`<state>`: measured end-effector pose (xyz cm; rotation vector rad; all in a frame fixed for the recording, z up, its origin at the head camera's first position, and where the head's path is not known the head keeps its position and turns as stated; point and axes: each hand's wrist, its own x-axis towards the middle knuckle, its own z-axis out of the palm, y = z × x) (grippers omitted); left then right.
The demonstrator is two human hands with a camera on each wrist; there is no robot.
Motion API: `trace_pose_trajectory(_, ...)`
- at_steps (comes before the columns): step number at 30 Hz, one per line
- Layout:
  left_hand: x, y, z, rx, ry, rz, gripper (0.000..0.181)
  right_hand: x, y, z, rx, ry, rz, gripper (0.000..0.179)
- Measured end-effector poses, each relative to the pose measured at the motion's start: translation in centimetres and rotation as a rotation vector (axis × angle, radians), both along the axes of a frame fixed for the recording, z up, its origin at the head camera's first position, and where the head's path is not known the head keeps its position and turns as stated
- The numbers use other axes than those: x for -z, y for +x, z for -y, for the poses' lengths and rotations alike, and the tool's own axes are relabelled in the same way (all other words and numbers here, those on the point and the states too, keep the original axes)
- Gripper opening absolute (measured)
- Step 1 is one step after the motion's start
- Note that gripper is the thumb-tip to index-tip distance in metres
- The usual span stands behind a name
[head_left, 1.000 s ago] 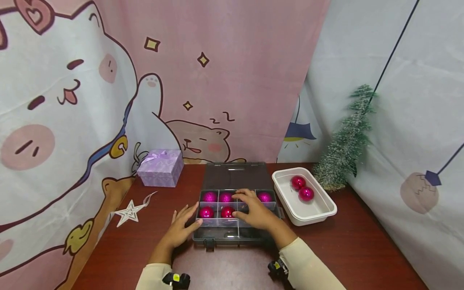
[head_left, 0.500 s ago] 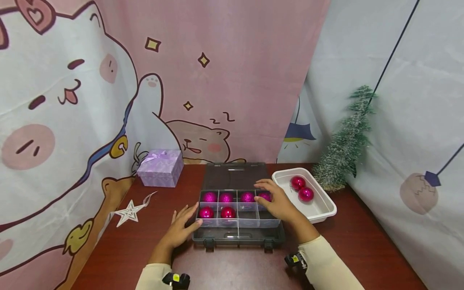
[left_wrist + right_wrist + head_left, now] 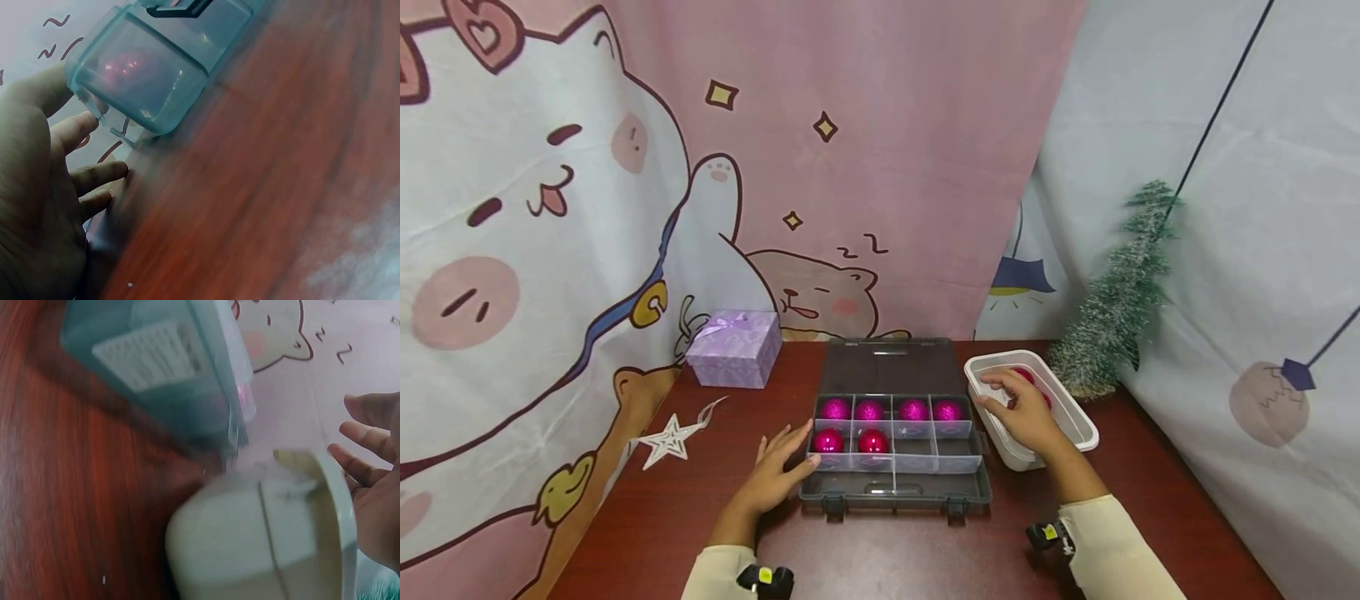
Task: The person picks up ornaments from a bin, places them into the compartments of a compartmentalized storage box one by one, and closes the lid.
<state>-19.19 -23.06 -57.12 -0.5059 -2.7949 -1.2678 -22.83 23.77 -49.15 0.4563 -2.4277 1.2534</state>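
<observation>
A dark translucent divided box (image 3: 823, 502) lies with its lid (image 3: 887, 367) folded back. Glittery magenta balls (image 3: 913, 409) fill its back row, one per compartment. In front of them, two shiny red-pink Christmas balls (image 3: 873, 442) occupy the left compartments of the second row. My left hand (image 3: 772, 477) touches the box's left side, thumb and fingers spread; the left wrist view shows the fingers at the box corner (image 3: 162, 75). Over the white plastic tub (image 3: 1084, 435) hovers my right hand (image 3: 1028, 417), holding nothing visible. It partly hides the shiny balls (image 3: 1024, 372) in the tub.
A lilac gift box (image 3: 733, 354) with a ribbon stands at the back left, and a white star ornament (image 3: 668, 442) lies before it. Behind the tub rises a small frosted Christmas tree (image 3: 1116, 308). Printed curtains enclose the wooden table (image 3: 880, 567).
My right hand has left a glittery ball in the back row's third compartment and moved right, over the tub. The left hand has stayed at the box's left side.
</observation>
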Motion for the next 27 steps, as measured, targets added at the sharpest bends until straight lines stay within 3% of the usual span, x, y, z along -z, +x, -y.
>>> trace_pose_trajectory(5,0.1,-0.1,0.0,-0.002,-0.001,-0.002,0.071,0.4,-0.2,-2.0,0.033,-0.051,-0.026,0.03)
trace_pose_trajectory(9,0.1,-0.2,0.0,-0.004,-0.003,-0.003,0.071,0.2,-0.3,-3.3,0.097,-0.053,0.044,0.03)
trace_pose_trajectory(15,0.0,0.0,0.0,-0.007,-0.001,0.005,0.072,0.0,-0.4,-4.5,0.184,0.071,0.119,0.035)
trace_pose_trajectory(23,0.0,0.1,0.0,-0.007,0.0,-0.003,0.071,0.7,-1.3,-5.7,0.168,0.225,0.093,0.038)
trace_pose_trajectory(27,-0.1,0.1,-0.1,-0.005,0.003,0.0,0.071,1.2,-1.8,-6.0,0.175,0.285,0.131,0.043)
